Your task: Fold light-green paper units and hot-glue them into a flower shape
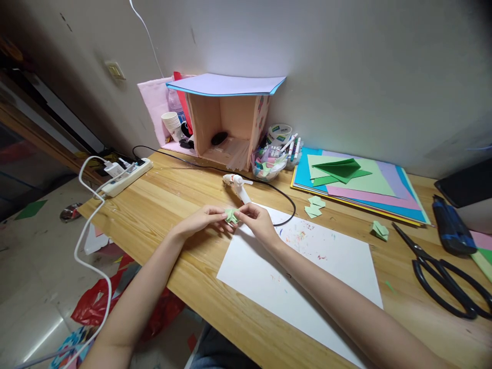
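Observation:
A small folded piece of light green paper point(231, 216) is pinched between my two hands, over the left edge of a white sheet point(326, 277). My left hand point(205, 219) grips its left side, with the fingers closed. On its right side, my right hand point(258, 221) holds it between thumb and fingertips. Just behind the hands stands a white glue gun point(236, 185), its black cord curving round to the right. More folded light green pieces point(314, 206) lie beyond the sheet, and another folded piece point(380, 230) rests farther right.
Black scissors point(434, 266) lie at the right, points towards the wall. Behind them is a stack of coloured paper point(369, 189). An open-fronted box point(230, 118) and a clear tub point(269, 163) stand along the wall. A white power strip point(128, 177) sits at the left edge.

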A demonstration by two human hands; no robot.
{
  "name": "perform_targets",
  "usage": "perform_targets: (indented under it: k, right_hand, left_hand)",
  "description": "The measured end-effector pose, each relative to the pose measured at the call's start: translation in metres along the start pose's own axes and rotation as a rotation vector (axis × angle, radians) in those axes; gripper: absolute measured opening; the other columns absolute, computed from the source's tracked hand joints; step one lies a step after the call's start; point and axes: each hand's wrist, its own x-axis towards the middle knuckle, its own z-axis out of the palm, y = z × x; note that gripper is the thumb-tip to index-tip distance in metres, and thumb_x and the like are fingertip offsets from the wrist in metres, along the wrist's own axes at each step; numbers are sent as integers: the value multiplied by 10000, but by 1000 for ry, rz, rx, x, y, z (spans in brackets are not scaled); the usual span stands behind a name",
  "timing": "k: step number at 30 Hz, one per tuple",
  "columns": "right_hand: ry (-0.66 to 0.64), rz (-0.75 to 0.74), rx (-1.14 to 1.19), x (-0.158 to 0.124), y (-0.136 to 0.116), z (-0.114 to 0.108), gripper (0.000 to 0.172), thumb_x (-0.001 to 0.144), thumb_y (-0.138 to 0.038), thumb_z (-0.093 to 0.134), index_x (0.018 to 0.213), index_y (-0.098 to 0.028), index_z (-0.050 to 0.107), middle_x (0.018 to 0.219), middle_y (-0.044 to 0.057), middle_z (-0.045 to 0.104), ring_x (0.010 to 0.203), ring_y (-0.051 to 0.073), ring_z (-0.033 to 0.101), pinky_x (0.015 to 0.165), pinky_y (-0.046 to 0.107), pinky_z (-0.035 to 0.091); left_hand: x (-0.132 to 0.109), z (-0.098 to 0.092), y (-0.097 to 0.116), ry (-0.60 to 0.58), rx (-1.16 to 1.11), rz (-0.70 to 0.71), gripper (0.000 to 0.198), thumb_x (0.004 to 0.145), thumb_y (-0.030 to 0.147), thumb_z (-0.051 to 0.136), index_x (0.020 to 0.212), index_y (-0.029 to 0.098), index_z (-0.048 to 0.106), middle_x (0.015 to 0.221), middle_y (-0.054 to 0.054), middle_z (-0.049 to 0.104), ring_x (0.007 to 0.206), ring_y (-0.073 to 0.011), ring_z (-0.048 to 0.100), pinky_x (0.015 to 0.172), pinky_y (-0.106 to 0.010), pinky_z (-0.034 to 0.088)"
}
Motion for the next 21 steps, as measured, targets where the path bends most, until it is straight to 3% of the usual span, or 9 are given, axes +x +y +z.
perform_targets:
  k: [11, 17, 21]
  right_hand:
    - [-2, -9, -13, 0, -3, 1, 182, 718, -321, 632, 681, -152, 577, 602, -4, 598, 548, 123, 584, 551, 239, 443]
    - [-4, 11, -10, 1, 0, 0, 214, 697, -342, 656, 686, -144, 575, 616, 6, 601, 558, 122, 571, 554, 238, 431]
    - [14, 27, -8, 1, 2, -1, 248, 697, -374, 652, 665, -142, 569, 586, -2, 574, 536, 110, 534, 526, 230, 407]
  left_hand:
    - [0, 3, 3, 26, 15, -15, 385, 788, 423, 554, 946, 85, 646, 886, -154, 682, 764, -199, 648, 672, -266, 475]
    - [5, 1, -3, 171, -19, 28, 328, 781, 415, 568, 828, 97, 633, 699, -83, 672, 604, -122, 616, 601, -209, 464]
    - [7, 6, -2, 245, -24, 45, 371, 777, 469, 542, 826, 106, 601, 616, -49, 636, 528, -123, 592, 530, -223, 465]
